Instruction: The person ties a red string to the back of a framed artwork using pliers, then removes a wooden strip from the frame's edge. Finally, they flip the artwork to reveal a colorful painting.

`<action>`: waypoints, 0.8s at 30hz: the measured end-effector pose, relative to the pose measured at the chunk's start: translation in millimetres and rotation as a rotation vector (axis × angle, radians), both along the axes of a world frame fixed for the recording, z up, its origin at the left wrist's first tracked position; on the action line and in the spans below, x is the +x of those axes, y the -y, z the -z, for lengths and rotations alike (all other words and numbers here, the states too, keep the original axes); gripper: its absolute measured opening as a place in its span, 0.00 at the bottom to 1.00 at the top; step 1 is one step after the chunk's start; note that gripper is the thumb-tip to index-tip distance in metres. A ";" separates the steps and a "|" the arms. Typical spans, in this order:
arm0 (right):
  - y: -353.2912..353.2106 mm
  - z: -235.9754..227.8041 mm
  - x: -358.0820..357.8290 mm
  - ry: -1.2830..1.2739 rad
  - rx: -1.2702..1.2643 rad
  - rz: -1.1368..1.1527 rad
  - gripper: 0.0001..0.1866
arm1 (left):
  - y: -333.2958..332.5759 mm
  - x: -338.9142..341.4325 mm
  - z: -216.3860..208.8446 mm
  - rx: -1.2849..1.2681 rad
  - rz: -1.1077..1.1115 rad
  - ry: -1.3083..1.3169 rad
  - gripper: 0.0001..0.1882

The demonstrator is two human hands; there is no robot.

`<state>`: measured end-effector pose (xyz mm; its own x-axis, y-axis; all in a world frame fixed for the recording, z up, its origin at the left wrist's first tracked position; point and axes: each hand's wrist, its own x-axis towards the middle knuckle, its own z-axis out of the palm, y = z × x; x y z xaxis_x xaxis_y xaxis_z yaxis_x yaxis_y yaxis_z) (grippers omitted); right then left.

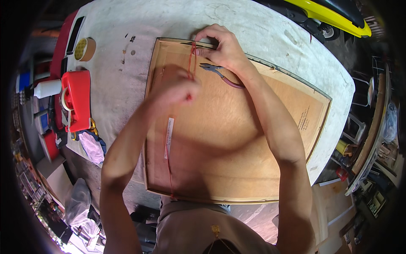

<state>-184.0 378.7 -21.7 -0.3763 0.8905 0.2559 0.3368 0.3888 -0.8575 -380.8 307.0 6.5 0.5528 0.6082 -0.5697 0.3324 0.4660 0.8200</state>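
A framed panel (pixel 220 135) lies back side up on the table, its brown backing board facing me. At its far edge, near the left corner, my right hand (pixel 224 47) pinches a red string (pixel 194 63) between thumb and fingers. The doubled string runs toward me into my left hand (pixel 182 89), a fist blurred by motion and closed on it. A further length of red string (pixel 170 173) crosses the near left of the board to the near edge, passing by a white printed label (pixel 169 137). Pliers (pixel 222 75) with dark red handles rest on the board beside my right wrist.
A pale cloth (pixel 116 80) covers the table. Along its left side are a roll of tape (pixel 85 49), a red tape dispenser (pixel 78 99), a white bottle (pixel 47 89) and a bunched cloth (pixel 91 146). A yellow vehicle (pixel 334 17) stands beyond the far right edge.
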 end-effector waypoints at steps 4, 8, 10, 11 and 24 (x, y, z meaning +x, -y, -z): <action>3.8 7.0 2.5 0.056 0.101 -0.007 0.13 | 39.8 -16.8 -12.2 0.154 -0.218 0.348 0.07; 10.1 0.7 -3.3 0.147 0.214 0.023 0.11 | 52.8 -32.5 -57.4 -0.177 -0.455 -0.177 0.09; 3.3 8.3 0.3 0.135 0.213 -0.027 0.09 | 85.0 -17.6 -58.5 0.105 -0.238 -0.102 0.15; 2.3 10.8 1.1 0.127 0.214 -0.058 0.09 | 105.2 -13.7 -52.1 0.167 -0.179 -0.091 0.17; 87.5 -38.4 20.3 0.326 0.193 -0.158 0.20 | 202.7 -92.4 -73.4 0.418 -0.466 -0.424 0.10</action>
<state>-163.7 291.2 16.7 -0.5938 0.7625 0.2570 0.5022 0.6007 -0.6221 -473.2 104.3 79.9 -0.0296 0.9375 -0.3467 0.5030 0.3137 0.8053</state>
